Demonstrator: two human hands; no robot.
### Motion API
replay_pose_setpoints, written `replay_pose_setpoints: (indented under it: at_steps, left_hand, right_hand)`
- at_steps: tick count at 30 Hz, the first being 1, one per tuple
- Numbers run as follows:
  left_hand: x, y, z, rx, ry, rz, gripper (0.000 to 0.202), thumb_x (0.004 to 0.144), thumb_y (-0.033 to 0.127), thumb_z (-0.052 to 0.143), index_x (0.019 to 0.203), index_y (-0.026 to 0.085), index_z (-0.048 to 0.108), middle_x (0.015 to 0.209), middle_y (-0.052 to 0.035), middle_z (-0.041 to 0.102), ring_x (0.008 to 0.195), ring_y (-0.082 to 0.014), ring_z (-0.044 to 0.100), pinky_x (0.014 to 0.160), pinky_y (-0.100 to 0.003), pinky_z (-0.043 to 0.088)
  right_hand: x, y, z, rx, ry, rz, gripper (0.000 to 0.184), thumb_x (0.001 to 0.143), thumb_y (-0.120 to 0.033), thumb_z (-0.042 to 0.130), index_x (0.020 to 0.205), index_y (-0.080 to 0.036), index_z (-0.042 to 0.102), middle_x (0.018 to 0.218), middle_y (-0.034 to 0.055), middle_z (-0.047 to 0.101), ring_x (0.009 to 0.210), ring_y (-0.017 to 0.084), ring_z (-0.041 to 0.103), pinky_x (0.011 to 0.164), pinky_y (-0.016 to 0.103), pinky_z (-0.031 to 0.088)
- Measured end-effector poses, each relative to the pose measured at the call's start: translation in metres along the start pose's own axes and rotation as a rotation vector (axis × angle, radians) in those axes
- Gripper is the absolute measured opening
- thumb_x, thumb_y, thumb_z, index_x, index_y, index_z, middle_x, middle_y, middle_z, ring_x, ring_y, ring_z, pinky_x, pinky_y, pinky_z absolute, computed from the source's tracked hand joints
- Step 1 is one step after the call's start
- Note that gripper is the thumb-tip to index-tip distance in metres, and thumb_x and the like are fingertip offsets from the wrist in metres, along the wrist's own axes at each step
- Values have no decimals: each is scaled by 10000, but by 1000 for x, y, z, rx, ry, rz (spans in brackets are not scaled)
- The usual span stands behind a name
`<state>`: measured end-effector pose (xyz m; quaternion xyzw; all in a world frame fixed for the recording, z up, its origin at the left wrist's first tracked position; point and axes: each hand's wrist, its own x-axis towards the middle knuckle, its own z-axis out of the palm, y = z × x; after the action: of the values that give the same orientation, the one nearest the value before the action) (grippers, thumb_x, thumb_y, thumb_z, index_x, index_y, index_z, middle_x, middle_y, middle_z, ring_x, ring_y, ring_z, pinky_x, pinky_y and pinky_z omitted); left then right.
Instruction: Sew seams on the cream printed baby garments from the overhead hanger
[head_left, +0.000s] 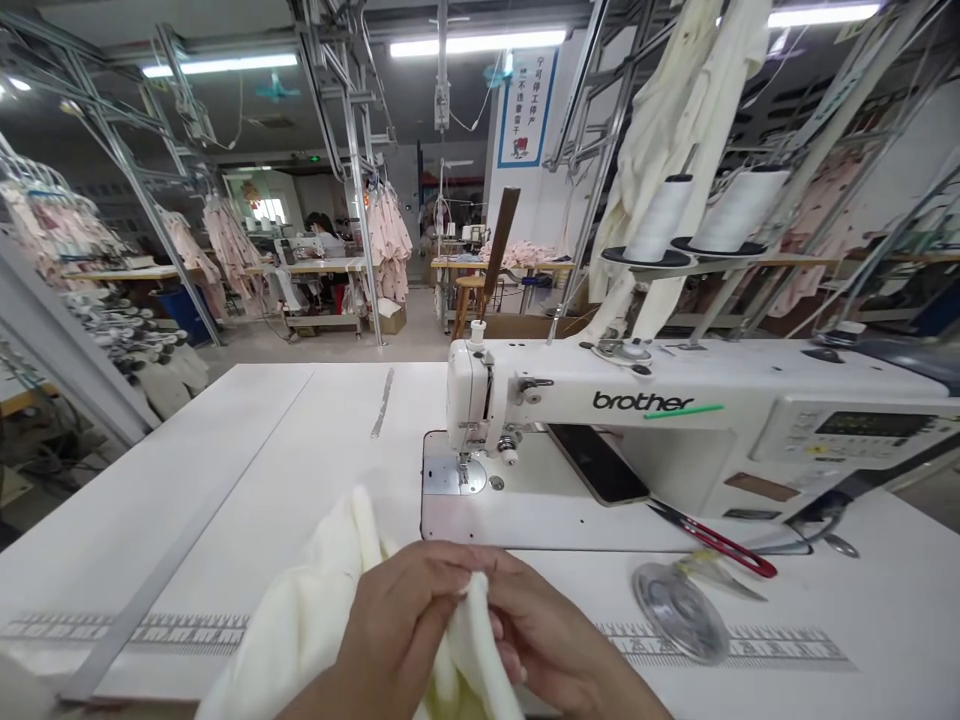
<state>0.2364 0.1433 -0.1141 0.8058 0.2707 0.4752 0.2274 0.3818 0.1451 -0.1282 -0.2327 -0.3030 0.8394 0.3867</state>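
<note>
My left hand (397, 630) and my right hand (529, 630) meet low in the view, and their fingers pinch a fold of cream knit fabric (307, 625) together. The cloth drapes below both hands over the table's front edge. Ahead of them stands a white Brother sewing machine (637, 410), its needle and presser foot (465, 470) over the metal plate, with nothing under the foot. A black phone (598, 465) lies on the machine bed. To the right of my right hand lie red-handled snips (712, 540) and a round clear plastic disc (679, 610).
The white sewing table (225, 500) has a printed measuring scale (727, 645) along its front. Two white thread cones (660, 220) stand on a stand behind the machine, under hanging cream garments. Farther back, a co-worker (319, 235) sits at a machine among racks of pink garments (386, 245).
</note>
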Motion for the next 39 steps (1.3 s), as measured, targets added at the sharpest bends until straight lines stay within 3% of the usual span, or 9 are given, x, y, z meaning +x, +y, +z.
replay_pose_setpoints:
  at_steps: [5, 11, 14, 17, 21, 26, 30, 34, 39]
  left_hand:
    - [5, -2, -6, 72, 79, -93, 226, 859, 41, 413, 908, 243, 502, 925, 47, 606, 870, -53, 585, 755, -120, 444]
    - [10, -3, -7, 141, 42, -77, 220, 866, 56, 371, 943, 222, 494, 935, 3, 559, 832, -75, 555, 661, -142, 434]
    - [17, 0, -15, -57, 39, -374, 75, 875, 182, 458, 929, 216, 497, 843, 6, 533, 787, -97, 539, 681, -175, 433]
    - [32, -1, -29, -333, -175, -675, 339, 828, 333, 566, 1139, 227, 482, 821, 2, 505, 759, -122, 523, 682, -212, 422]
    - [50, -10, -40, -366, -391, -712, 208, 801, 351, 589, 931, 197, 640, 852, -17, 518, 814, -137, 505, 732, -230, 373]
    - [63, -28, -31, -415, -420, -679, 178, 784, 338, 611, 815, 165, 582, 885, -16, 531, 824, -134, 482, 705, -218, 346]
    - [71, -48, -19, -508, -381, -723, 235, 743, 337, 655, 811, 145, 537, 807, -4, 527, 757, -116, 480, 662, -199, 352]
    - [74, -76, -4, -416, -350, -766, 246, 735, 359, 621, 792, 138, 528, 788, -17, 539, 705, -130, 498, 627, -223, 375]
    - [73, -100, 9, 105, -431, -738, 133, 808, 263, 479, 864, 178, 566, 904, -22, 537, 743, -153, 482, 694, -279, 378]
  right_hand:
    - [-12, -2, 5, -424, 251, -323, 555, 815, -703, 541, 783, -149, 514, 582, -11, 473, 439, 91, 388, 404, 165, 306]
    - [-28, 6, 23, -1211, 513, -634, 200, 897, -398, 517, 866, -202, 541, 751, 0, 554, 659, 174, 504, 568, 247, 352]
    - [-23, 1, 19, -1120, 420, -648, 193, 964, -296, 391, 939, -220, 567, 813, -12, 577, 705, 155, 542, 612, 228, 382]
    - [-19, -10, 8, -1099, 247, -690, 213, 970, -250, 380, 957, -234, 593, 839, -19, 555, 738, 134, 538, 657, 207, 379]
    - [-13, -16, -7, -1170, 268, -762, 204, 956, -197, 384, 971, -238, 584, 809, -26, 532, 713, 127, 508, 630, 205, 350]
    - [-3, -18, -17, -892, 412, -585, 117, 887, -285, 512, 853, -201, 585, 800, -19, 567, 705, 140, 498, 604, 200, 352]
    - [8, -26, -27, -555, 417, -357, 320, 787, -468, 623, 828, -158, 560, 702, -9, 524, 602, 139, 454, 518, 195, 344]
    - [26, -34, -49, -889, 627, -353, 348, 767, -497, 509, 711, -156, 549, 685, 2, 522, 621, 161, 464, 540, 222, 350]
    - [48, -43, -69, -1155, 749, -213, 196, 782, -271, 508, 612, -174, 498, 538, -41, 460, 529, 147, 426, 504, 223, 287]
